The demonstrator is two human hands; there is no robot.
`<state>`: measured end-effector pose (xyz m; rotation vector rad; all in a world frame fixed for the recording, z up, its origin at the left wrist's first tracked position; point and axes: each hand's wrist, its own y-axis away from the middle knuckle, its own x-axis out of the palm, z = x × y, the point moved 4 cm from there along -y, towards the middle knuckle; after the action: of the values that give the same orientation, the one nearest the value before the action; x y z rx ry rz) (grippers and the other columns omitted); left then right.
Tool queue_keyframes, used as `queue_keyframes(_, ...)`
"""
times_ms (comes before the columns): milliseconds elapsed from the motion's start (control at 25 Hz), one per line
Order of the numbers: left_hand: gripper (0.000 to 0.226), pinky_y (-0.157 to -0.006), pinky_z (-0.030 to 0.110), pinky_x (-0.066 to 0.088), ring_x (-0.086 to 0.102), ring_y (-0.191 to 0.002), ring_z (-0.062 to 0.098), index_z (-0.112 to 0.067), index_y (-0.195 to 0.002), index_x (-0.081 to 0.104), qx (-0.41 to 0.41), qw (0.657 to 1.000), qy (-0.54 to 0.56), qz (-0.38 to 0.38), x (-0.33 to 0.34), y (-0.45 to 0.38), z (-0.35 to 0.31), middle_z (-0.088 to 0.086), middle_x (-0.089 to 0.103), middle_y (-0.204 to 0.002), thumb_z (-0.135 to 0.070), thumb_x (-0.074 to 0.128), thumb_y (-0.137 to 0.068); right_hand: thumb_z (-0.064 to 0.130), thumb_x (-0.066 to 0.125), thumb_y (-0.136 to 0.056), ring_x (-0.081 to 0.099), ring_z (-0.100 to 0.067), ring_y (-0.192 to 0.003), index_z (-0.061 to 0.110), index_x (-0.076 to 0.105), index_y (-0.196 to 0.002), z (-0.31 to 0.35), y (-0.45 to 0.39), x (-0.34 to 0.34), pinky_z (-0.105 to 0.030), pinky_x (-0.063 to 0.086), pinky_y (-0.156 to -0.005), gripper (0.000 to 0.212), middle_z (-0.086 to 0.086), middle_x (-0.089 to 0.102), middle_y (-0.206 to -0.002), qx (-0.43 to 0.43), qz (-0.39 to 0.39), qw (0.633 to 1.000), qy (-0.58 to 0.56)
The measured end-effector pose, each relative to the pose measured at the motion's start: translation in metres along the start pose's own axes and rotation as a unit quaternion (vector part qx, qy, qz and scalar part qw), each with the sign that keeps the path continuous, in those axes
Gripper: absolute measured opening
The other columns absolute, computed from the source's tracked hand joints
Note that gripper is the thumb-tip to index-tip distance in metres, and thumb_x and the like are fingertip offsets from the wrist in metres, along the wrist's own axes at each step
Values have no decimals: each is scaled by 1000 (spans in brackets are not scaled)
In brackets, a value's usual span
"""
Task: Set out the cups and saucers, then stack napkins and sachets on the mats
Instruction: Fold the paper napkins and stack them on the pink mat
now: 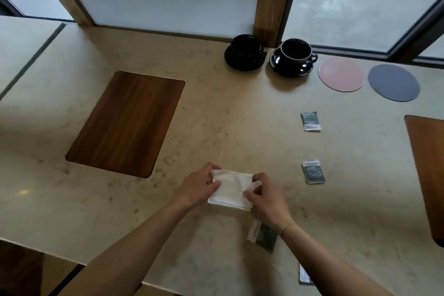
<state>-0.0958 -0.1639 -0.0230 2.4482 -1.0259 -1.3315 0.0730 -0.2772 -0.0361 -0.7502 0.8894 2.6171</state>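
Nearest the lens, two bare forearms reaching in over the pale worktop (240,108), with a dark sachet (264,236) lying just under the right wrist. Both hands on one white folded napkin (230,190): left hand (199,190) pinching its far-left corner, right hand (266,199) pinching the right edge, so each grip closed on paper, none spare. Long axis of the napkin running left to right, slightly tilted. Left wooden mat (125,125) up and to the left, near; left hand the closer one. Right wooden mat (427,170) well apart, at the frame edge. Likely next: carry leftward and away, keeping the fold flat. Two black cups on saucers (290,59) standing far back, beside a pink coaster (341,74) and a grey coaster (394,82); two more sachets (312,170) to the right
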Motion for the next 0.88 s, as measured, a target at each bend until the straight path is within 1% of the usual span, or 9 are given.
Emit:
queue_keyframes(120, 35, -83, 35, 54, 65, -90, 18, -32, -123, 48, 13, 1000, -19, 7, 3, -1, -1, -5, 61, -96, -31, 58, -90, 30, 70, -82, 63, -9, -71, 33, 46, -110, -6, 1, 6, -38, 60, -68, 37, 6, 63, -84, 25, -9, 1000, 4)
queue_keyframes(280, 39, -88, 39, 54, 67, -93, 18, -32, -126, 46, 18, 999, -46, -2, 5, -3, 1, -2, 67, -110, -35, 60, -89, 31, 70, -81, 63, -12, -74, 32, 46, -114, -8, 2, 11, -41, 59, -70, 41, 8, 61, -85, 39, -24, 999, 22)
queue_keyframes(440, 43, -92, 42, 51, 66, -93, 17, -32, -129, 45, 27, 997, -66, -12, 6, -3, 3, -2, 67, -113, -38, 60, -89, 33, 72, -76, 63, -14, -77, 32, 46, -115, -8, 4, 15, -43, 58, -71, 47, 7, 62, -87, 51, -48, 997, 30)
queue_keyframes(600, 45, -94, 41, 51, 66, -93, 16, -30, -131, 43, 38, 995, -86, -14, 6, -3, 5, -2, 66, -116, -39, 60, -90, 34, 73, -75, 63, -16, -79, 34, 44, -109, -9, 7, 19, -43, 58, -70, 44, 5, 63, -90, 54, -49, 997, 23)
queue_keyframes(760, 49, -92, 41, 51, 66, -91, 16, -31, -132, 41, 44, 993, -108, -19, 6, -3, 7, -4, 66, -112, -41, 60, -89, 39, 71, -71, 64, -20, -79, 37, 38, -104, -10, 6, 20, -47, 57, -69, 47, 2, 64, -90, 55, -52, 996, 41)
queue_keyframes(880, 51, -92, 43, 51, 64, -93, 16, -30, -133, 43, 41, 993, -105, -27, 7, -5, 9, -6, 64, -114, -43, 61, -87, 42, 70, -72, 65, -23, -79, 37, 35, -113, -9, 7, 17, -46, 57, -69, 54, 1, 64, -95, 42, -56, 996, 52)
